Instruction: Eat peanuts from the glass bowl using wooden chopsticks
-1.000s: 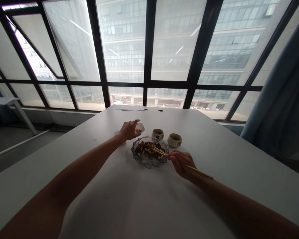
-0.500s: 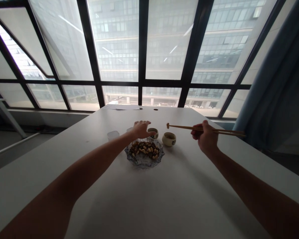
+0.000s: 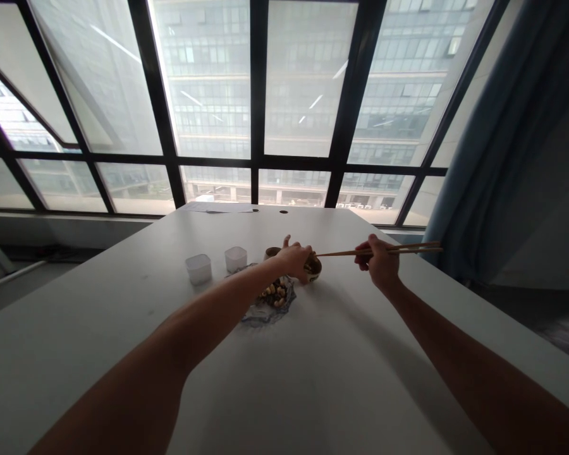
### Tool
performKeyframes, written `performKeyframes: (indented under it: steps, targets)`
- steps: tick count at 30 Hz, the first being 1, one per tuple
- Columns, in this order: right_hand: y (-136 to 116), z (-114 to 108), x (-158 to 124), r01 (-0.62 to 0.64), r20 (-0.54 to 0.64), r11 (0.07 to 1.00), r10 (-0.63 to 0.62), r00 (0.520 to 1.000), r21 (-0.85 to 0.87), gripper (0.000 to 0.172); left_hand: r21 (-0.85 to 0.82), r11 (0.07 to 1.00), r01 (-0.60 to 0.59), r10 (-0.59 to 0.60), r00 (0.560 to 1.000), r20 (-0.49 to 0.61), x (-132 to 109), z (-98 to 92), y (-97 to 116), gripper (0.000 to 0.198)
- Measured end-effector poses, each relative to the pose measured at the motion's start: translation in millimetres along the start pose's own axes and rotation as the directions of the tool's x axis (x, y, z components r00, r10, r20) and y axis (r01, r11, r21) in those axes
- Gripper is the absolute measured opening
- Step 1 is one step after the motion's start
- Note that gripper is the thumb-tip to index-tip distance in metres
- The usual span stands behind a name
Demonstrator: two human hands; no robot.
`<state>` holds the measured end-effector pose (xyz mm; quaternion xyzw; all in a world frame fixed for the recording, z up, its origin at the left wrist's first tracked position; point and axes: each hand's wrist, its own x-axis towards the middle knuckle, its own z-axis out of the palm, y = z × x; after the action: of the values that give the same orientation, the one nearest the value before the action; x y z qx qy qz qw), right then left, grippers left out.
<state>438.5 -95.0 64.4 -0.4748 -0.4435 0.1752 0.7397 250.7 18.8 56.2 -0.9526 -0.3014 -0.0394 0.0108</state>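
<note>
My left hand (image 3: 294, 260) is curled round the rim of a small cream ceramic bowl (image 3: 315, 275) with dark markings, which stands on the table. In my right hand (image 3: 382, 260) is a pair of wooden chopsticks (image 3: 344, 253). Their tips point left and lie at the bowl's rim, close to my left fingers; whether a nut is still between them I cannot tell. Beneath my left forearm sits a scalloped clear glass dish (image 3: 290, 304) of mixed nuts (image 3: 277, 293), partly covered by the arm. Behind my left wrist shows part of a second ceramic bowl (image 3: 270, 252).
Two translucent plastic tubs (image 3: 199, 270) stand left of the glass dish. White paper (image 3: 218, 207) lies at the far end of the white table (image 3: 265, 392), near two dark round holes. Large windows rise beyond it, and a blue curtain (image 3: 478, 151) hangs at the right.
My left hand has moved right from above the farther bowl and closed on the nearer one. The chopsticks' tips, which held a nut, have come down to that bowl's rim. The view has turned slightly right.
</note>
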Motion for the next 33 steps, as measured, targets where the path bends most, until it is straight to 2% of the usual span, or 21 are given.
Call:
performKeyframes:
  steps: [3,9,13,16,19,22,24,27,29,31,33]
  targets:
    - [-4,1,-4,0.04,0.032,0.998,-0.039,0.999,-0.039,0.052,0.029,0.999,-0.031,0.032,0.999,-0.039,-6,-1.6,1,0.094]
    - [-4,7,-9,0.1,0.08,0.976,-0.086,0.993,-0.191,0.062,-0.022,0.999,0.037,-0.037,0.999,-0.002,-6,1.6,-4,0.095]
    - [-18,16,-14,0.145,-0.02,0.98,-0.149,0.989,-0.139,0.063,-0.046,0.993,0.106,-0.104,0.993,0.049,-3,3.6,-8,0.094]
    - [-34,26,-23,0.132,-0.025,0.99,-0.134,0.991,-0.054,0.064,-0.052,0.992,0.119,-0.115,0.99,0.076,-4,1.6,-8,0.089]
    - [-47,38,-35,0.093,0.066,0.995,-0.091,0.994,-0.024,0.068,-0.064,0.994,0.09,-0.087,0.995,0.049,-13,-6.2,-13,0.08]
    - [-54,48,-48,0.04,0.243,0.994,-0.014,0.97,-0.102,0.07,-0.095,0.992,0.087,-0.097,0.99,-0.107,-37,-19.8,-28,0.069]
    - [-56,53,-56,0.018,0.351,0.982,0.049,0.935,-0.186,0.069,-0.128,0.987,0.098,-0.129,0.957,-0.262,-63,-29.5,-46,0.056]
    - [-57,58,-66,0.019,0.477,0.953,0.135,0.868,-0.303,0.065,-0.147,0.979,0.142,-0.194,0.873,-0.448,-113,-37.2,-82,0.042]
    - [-55,63,-74,0.052,0.559,0.937,0.16,0.814,-0.344,0.061,-0.167,0.964,0.208,-0.265,0.813,-0.519,-147,-34.2,-107,0.038]
    - [-51,67,-81,0.119,0.625,0.93,0.136,0.768,-0.348,0.057,-0.21,0.933,0.292,-0.359,0.758,-0.545,-175,-24.3,-130,0.041]
    - [-43,71,-88,0.194,0.644,0.926,0.066,0.762,-0.324,0.053,-0.278,0.877,0.391,-0.48,0.699,-0.53,-196,-9.4,-145,0.05]
